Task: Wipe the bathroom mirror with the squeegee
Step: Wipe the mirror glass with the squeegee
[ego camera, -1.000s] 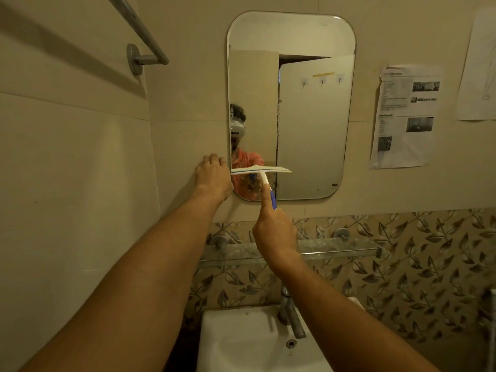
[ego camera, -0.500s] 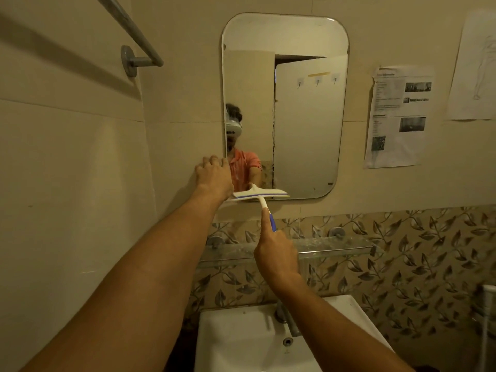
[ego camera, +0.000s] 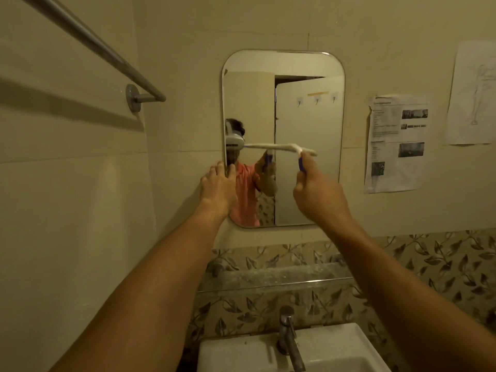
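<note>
Head view: a white squeegee (ego camera: pixel 281 148) lies level across the middle of the mirror (ego camera: pixel 308 116), blade on the glass. The right hand (ego camera: pixel 318 196) has its grip clamped round the blue handle. The left hand (ego camera: pixel 218 187), grip apart, rests its fingers at the mirror's left edge. A glass shelf (ego camera: pixel 268 280) and a sink (ego camera: pixel 241 353) sit below.

Tiled wall (ego camera: pixel 188 76) carries the mirror (ego camera: pixel 308 116), printed sheet (ego camera: pixel 394 146), sketch (ego camera: pixel 475 95), towel rail (ego camera: pixel 107 55); glass shelf (ego camera: pixel 276 277) juts below.

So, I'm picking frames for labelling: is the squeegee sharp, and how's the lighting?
Head view: dim, warm yellowish light; the squeegee blade is slightly smeared by motion; the towel rail throws a soft shadow on the left wall; no strong glare on the mirror.
</note>
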